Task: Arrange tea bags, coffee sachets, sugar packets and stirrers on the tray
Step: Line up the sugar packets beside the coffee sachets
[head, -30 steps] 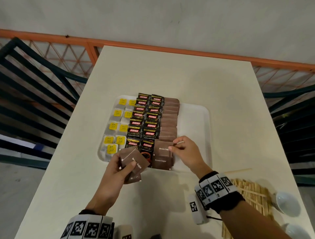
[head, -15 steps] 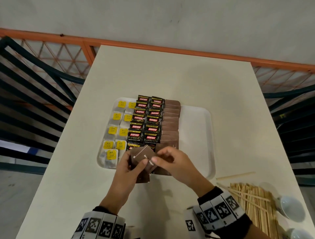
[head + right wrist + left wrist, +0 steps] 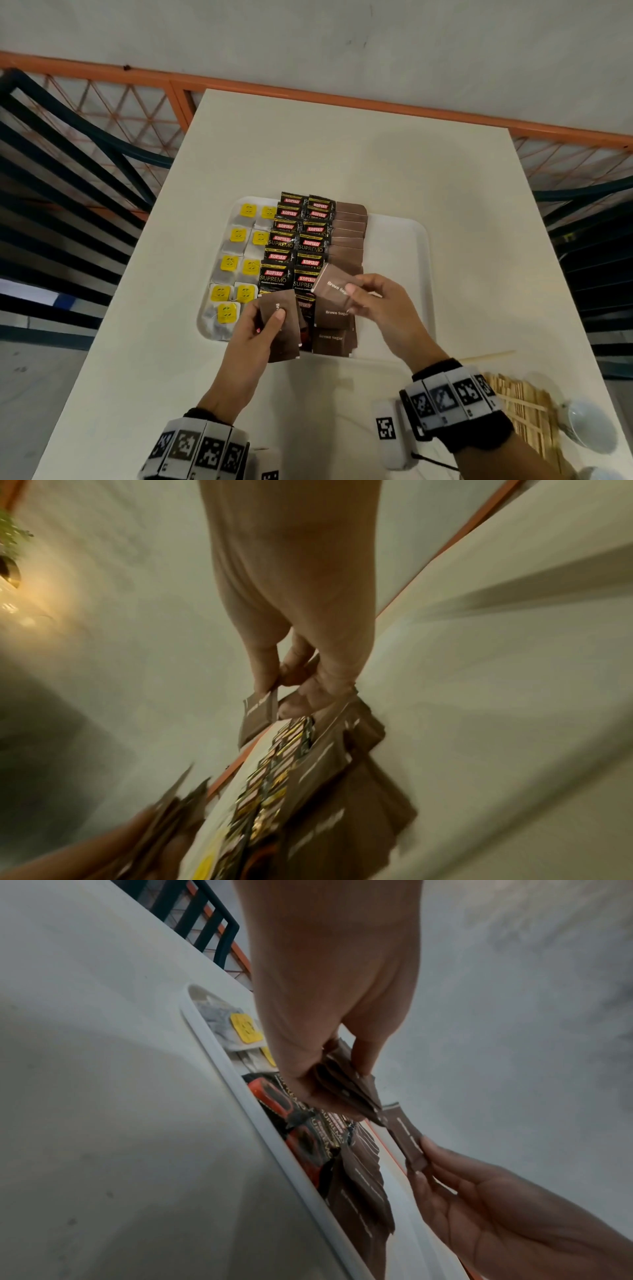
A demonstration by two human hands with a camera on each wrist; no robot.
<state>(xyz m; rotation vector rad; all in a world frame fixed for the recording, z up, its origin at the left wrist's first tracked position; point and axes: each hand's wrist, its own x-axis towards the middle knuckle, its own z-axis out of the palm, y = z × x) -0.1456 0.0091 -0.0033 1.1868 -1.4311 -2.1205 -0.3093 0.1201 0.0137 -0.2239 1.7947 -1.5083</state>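
A white tray (image 3: 397, 240) holds yellow-tagged tea bags (image 3: 236, 263) on its left, black coffee sachets (image 3: 298, 243) in the middle and a column of brown sugar packets (image 3: 349, 233) beside them. My left hand (image 3: 263, 318) grips a small stack of brown sugar packets (image 3: 282, 329) over the tray's near edge; that stack (image 3: 346, 1085) shows in the left wrist view. My right hand (image 3: 363, 298) pinches a single brown sugar packet (image 3: 332, 286), tilted, above the near end of the sugar column; the same packet (image 3: 258, 715) shows in the right wrist view. Wooden stirrers (image 3: 520, 407) lie off the tray.
The tray's right third is bare. One loose stirrer (image 3: 486, 356) lies on the table right of the tray. Two white cups (image 3: 589, 428) stand at the near right corner. Dark chairs (image 3: 68, 178) and an orange railing (image 3: 376, 102) surround the table.
My right hand drew one sugar packet off the stack in my left hand and carried it right and away, over the sugar column. My left hand stayed by the tray's near edge.
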